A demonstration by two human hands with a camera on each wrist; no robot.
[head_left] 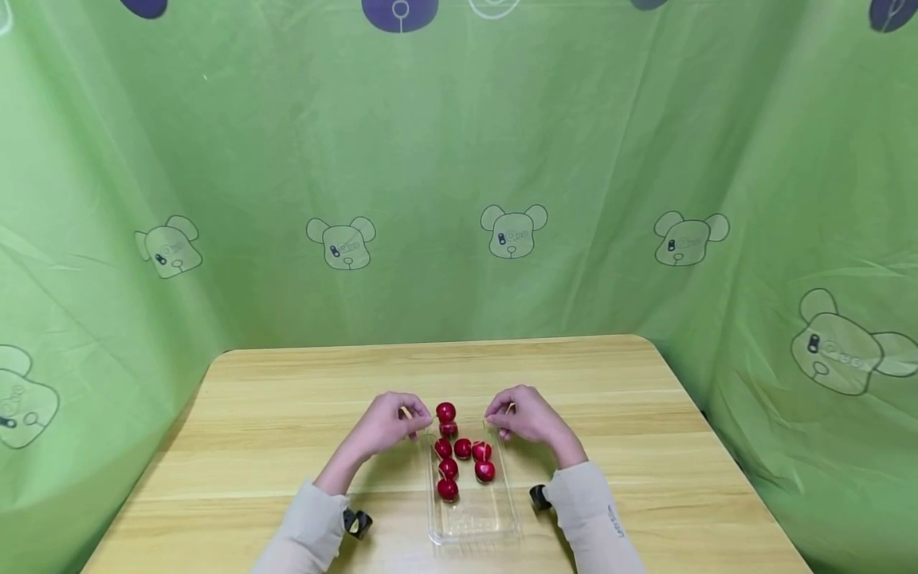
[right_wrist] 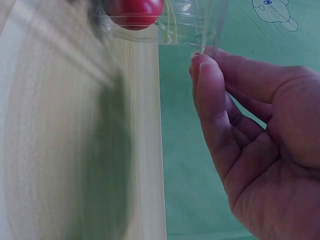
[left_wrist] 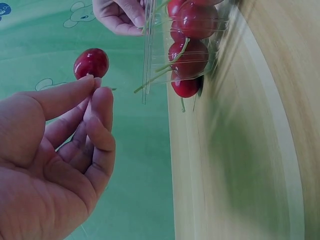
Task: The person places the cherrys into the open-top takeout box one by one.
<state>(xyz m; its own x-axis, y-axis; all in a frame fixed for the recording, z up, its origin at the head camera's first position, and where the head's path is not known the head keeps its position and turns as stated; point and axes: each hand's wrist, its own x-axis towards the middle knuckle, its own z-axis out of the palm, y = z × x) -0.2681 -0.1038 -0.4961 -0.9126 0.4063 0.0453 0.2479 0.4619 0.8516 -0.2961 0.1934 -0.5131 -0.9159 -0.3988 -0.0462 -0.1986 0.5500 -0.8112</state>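
My left hand (head_left: 390, 422) is at the far left corner of a clear plastic tray (head_left: 475, 522). Its thumb and fingertips pinch the stem of a shiny red cherry (left_wrist: 91, 63), held up beside the tray in the left wrist view. Across from it, my right hand (head_left: 527, 416) is at the tray's far right corner. Thumb and forefinger there pinch a thin pale green stem (left_wrist: 161, 7); which cherry it belongs to is hard to tell. Several red cherries (head_left: 448, 469) with green stems lie in the tray, one row on the left and a few more on the right.
The tray stands on a light wood-grain table (head_left: 287, 399). Green cloth (head_left: 430, 159) printed with bear heads hangs behind and at both sides. Black wrist-worn devices (head_left: 357, 524) show below each sleeve.
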